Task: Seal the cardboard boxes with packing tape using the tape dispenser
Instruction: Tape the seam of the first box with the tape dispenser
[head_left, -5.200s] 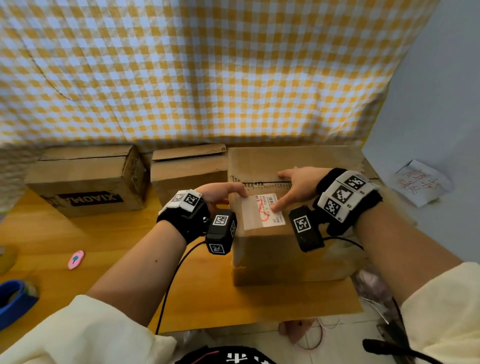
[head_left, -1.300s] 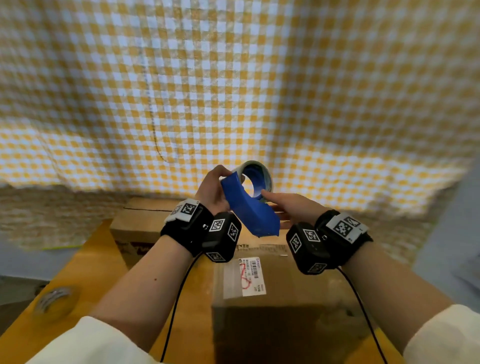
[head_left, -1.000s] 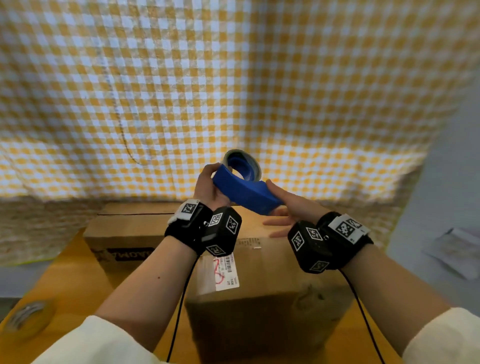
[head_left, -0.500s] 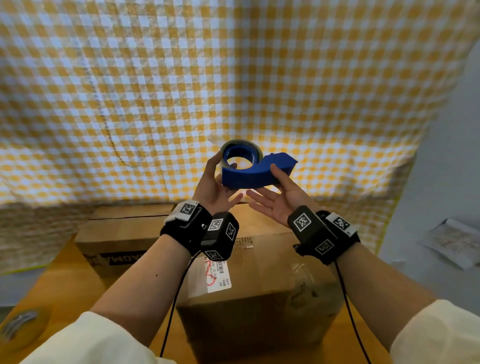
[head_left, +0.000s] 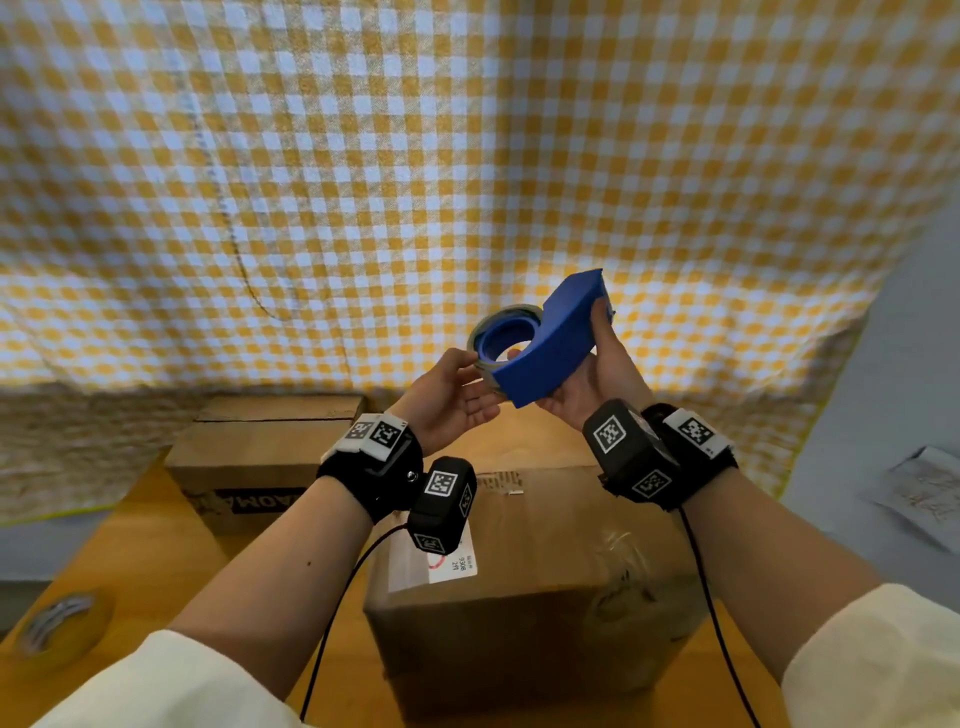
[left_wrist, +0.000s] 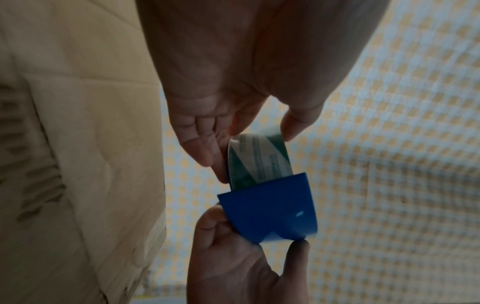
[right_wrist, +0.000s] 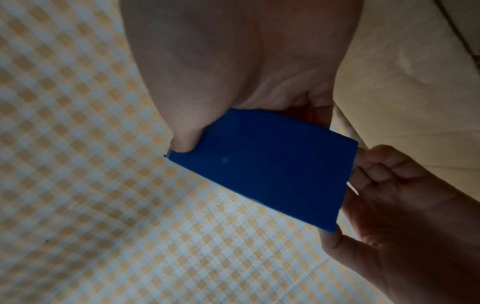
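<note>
Both hands hold the dispenser above the box: right hand clamped on its body, left hand pinching the roll (seemingly hunting the tape end). Peel slowly, keeping the body steady.

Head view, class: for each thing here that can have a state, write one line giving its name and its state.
Blue plastic tape dispenser: lifted above the boxes, held in both hands.
Tape roll: loaded in the dispenser.
Left hand: pinching the roll.
Right hand: grip around the dispenser body.
Front brown cardboard box: flaps closed, under the hands.
Rear cardboard box: flaps closed.
</note>
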